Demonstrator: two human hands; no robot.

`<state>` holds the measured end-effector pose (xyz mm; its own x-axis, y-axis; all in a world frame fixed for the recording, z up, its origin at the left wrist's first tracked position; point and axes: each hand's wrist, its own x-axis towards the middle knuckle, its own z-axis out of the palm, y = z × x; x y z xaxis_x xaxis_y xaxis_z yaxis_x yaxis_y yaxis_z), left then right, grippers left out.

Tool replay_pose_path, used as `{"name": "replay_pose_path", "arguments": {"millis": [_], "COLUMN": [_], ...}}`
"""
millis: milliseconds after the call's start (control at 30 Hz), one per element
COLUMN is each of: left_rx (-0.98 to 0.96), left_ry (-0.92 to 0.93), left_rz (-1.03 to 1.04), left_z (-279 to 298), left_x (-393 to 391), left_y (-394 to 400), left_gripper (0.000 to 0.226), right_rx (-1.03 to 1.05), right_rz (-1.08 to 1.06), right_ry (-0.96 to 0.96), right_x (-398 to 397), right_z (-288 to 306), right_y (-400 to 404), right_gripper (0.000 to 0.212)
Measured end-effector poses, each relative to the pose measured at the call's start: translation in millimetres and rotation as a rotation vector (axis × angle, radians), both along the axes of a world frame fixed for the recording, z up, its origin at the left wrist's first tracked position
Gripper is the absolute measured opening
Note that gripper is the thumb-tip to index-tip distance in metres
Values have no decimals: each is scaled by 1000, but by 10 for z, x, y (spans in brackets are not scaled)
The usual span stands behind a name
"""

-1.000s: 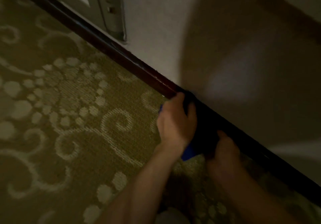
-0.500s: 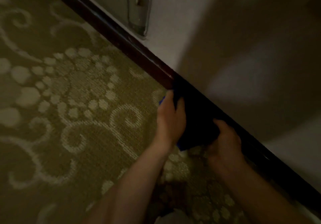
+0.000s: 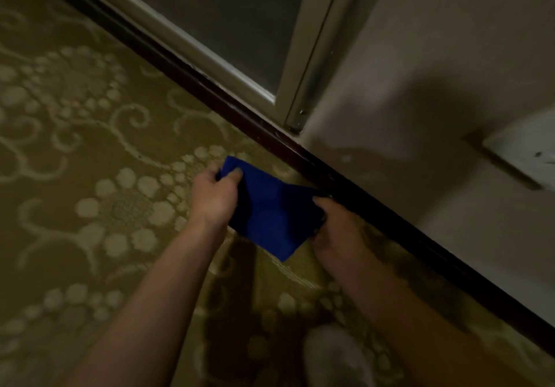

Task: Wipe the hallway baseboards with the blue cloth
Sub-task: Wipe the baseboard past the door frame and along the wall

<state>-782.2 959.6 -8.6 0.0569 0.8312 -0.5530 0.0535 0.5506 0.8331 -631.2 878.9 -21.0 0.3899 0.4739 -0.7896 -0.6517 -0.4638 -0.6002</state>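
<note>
A folded blue cloth (image 3: 267,212) is stretched between both hands just above the carpet, a short way off the wall. My left hand (image 3: 214,196) pinches its far left corner between thumb and fingers. My right hand (image 3: 336,230) grips its right edge, close to the dark brown baseboard (image 3: 270,139) that runs diagonally from upper left to lower right. The cloth's right corner nearly reaches the baseboard; I cannot tell whether it touches.
Patterned olive carpet (image 3: 90,161) covers the floor on the left. A pale door frame with a dark panel (image 3: 303,86) meets the baseboard above. The white wall (image 3: 435,101) lies to the right. A light shoe toe (image 3: 333,356) shows at the bottom.
The cloth was pressed against the baseboard under both hands; now it is pulled back off the baseboard and held spread out over the carpet. The view has shifted along the wall toward the door frame.
</note>
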Motion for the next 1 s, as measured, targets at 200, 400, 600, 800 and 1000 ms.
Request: {"name": "replay_pose_path", "arguments": {"millis": [200,400,600,800,1000], "left_rx": [95,-27,-63,88,197], "left_ry": [-11,7,110,252,382], "left_rz": [-54,-19,-65,81,99], "left_z": [-315,-704,-719,-872,-981], "left_x": [98,357,856,1080,1296], "left_y": [277,737,1188,942,823], "left_gripper": [15,13,20,14,4], "right_rx": [94,132,110,1,33], "right_rz": [-289,-356,-405,-452,-385], "right_ry": [-118,39,64,-4,-10], "right_x": [-145,-234,-212,-53,191], "right_z": [-331,-843,-904,-740,-728], "right_y": [375,461,681,738,714], "right_gripper": [55,52,46,54,50]}}
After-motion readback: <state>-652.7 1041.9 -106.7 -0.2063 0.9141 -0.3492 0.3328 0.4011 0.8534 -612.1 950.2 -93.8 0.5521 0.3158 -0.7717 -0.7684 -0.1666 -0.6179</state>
